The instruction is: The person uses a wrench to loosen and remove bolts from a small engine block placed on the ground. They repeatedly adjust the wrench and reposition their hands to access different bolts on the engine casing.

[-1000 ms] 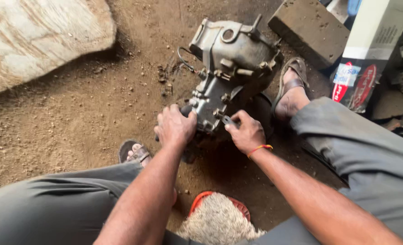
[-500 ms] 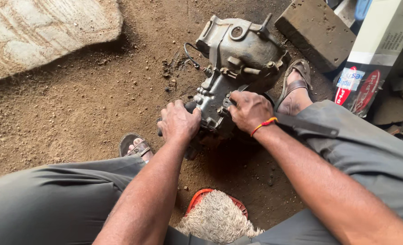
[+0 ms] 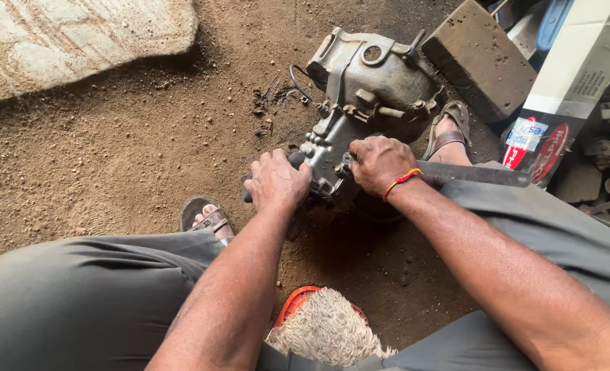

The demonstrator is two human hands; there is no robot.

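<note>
Since the earlier frames the right hand (image 3: 379, 163) has climbed from the near end of the grimy grey cast-metal engine casing (image 3: 370, 89) onto the side of its narrow neck, and the view has drifted so the casing sits higher and further right. That right hand, with an orange thread band (image 3: 402, 180) at the wrist, is clenched over the neck with a flat dark metal bar (image 3: 480, 174) running out from under it toward the right knee; whether the fingers hold the bar or only the casing cannot be told. At the casing's near end the left hand (image 3: 277, 182) is curled tight around a dark rounded grip (image 3: 295, 161) that pokes out between thumb and fingers. The casing itself lies on brown packed-earth floor (image 3: 147, 151), between the person's two sandalled feet (image 3: 208, 218), its broad end pointing away. Left of the casing the dirt is open as far as a pale flat stone slab (image 3: 64, 41) well apart from it, with only small crumbs and a thin black wire (image 3: 296, 79) near the casing's left edge. Right of it room is tight: a grey concrete block (image 3: 480, 58) lies just beside the far corner, and a white carton with red markings (image 3: 559, 103) and scrap pieces crowd behind that. Nearer than the casing, between the grey-trousered knees (image 3: 78, 302), sits an orange-rimmed brush with pale bristles (image 3: 325, 330).
</note>
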